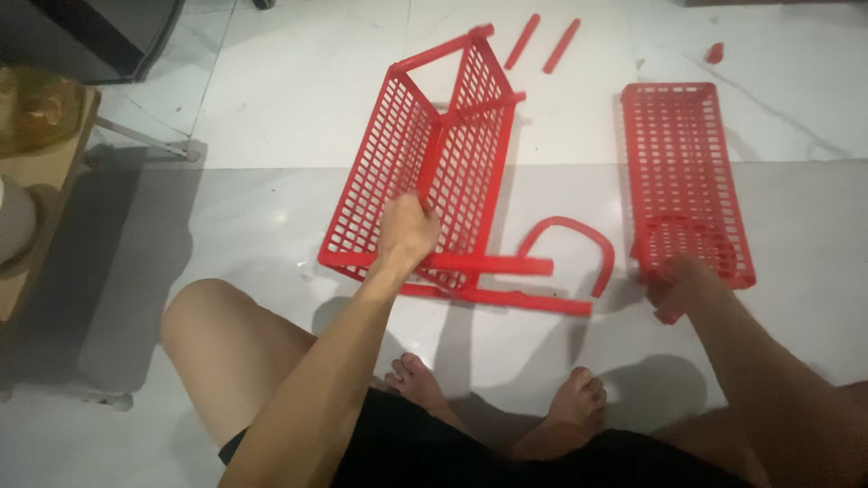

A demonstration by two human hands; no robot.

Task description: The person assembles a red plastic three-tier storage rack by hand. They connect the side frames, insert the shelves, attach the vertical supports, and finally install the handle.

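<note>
My left hand (409,230) has its grip clamped on the middle post of the half-built red rack (434,172), which lies tipped on the floor (271,108) just ahead of that grip. My right hand (680,282) curls together over the near edge of a loose red tray (683,163); I cannot tell whether it truly pinches it. Between both grips lies a curved red handle (570,237). Two red rods (542,41) sit well beyond the rack.

Half-built rack (425,172) lies left of loose tray (683,172), curved handle (579,237) between them
</note>
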